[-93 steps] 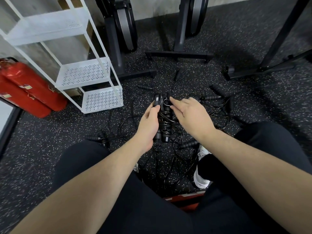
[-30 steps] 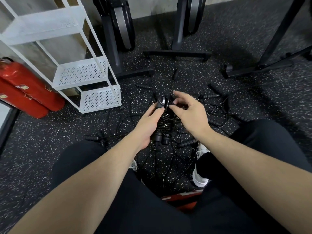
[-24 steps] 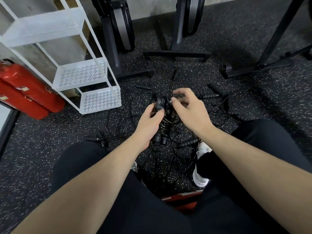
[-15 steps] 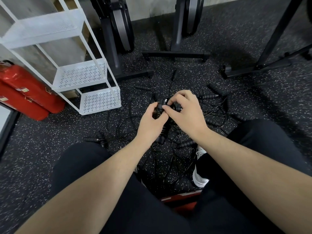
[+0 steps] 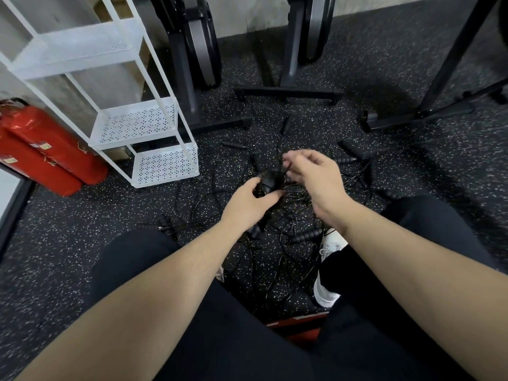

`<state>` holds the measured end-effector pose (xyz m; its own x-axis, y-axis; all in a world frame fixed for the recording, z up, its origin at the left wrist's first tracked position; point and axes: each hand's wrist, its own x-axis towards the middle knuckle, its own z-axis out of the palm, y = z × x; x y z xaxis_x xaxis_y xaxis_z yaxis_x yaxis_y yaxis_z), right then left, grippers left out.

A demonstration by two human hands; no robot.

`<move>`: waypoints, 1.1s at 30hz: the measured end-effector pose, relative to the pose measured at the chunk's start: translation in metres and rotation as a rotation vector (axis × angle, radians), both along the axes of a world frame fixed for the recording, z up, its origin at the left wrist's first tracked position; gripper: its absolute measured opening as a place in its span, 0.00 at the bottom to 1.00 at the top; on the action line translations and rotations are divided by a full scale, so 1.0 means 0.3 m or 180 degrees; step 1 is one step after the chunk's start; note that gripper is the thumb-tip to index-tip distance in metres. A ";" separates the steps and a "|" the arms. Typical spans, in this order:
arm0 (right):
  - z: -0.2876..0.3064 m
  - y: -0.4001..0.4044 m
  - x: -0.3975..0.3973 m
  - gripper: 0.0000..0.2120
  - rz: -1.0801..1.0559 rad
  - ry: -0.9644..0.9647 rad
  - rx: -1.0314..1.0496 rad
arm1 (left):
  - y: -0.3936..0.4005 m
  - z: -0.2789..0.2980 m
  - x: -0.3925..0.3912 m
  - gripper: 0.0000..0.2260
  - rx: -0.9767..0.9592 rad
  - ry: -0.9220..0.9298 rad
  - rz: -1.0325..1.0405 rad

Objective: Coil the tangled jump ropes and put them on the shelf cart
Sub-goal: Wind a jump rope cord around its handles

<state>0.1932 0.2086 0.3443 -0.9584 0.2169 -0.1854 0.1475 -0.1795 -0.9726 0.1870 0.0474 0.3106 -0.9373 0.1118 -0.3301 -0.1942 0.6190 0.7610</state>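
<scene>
While the left hand (image 5: 251,200) still grips the coiled rope (image 5: 268,182) above the tangle (image 5: 277,232) on the floor, the right hand (image 5: 316,177) has lifted off it, fingers curled, seemingly pinching a strand. Wrapping looks nearly finished; the cart (image 5: 165,163) beyond holds nothing.

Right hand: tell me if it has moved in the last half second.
Yes. The right hand has lifted off the rope bundle, toward the machine base.
</scene>
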 end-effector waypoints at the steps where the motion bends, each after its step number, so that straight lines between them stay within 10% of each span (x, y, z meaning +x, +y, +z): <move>1: 0.006 0.013 -0.008 0.03 -0.0240 -0.0192 -0.0456 | -0.004 0.012 -0.007 0.23 -0.0099 0.0027 -0.0088; 5: 0.015 0.044 -0.022 0.07 -0.0551 -0.0581 -0.1302 | -0.012 0.057 -0.028 0.27 -0.0469 0.0035 -0.0330; 13: 0.088 0.014 0.026 0.06 0.0065 -0.1068 -0.0159 | -0.012 0.149 -0.033 0.26 0.0208 -0.0112 0.0357; 25: 0.294 -0.100 0.018 0.14 0.0526 -0.0328 0.0529 | 0.026 0.415 -0.007 0.18 0.1907 -0.0111 0.1474; 33: 0.452 -0.189 -0.108 0.15 0.0403 -0.0082 -0.0005 | -0.052 0.613 -0.072 0.16 0.1949 0.0787 0.1185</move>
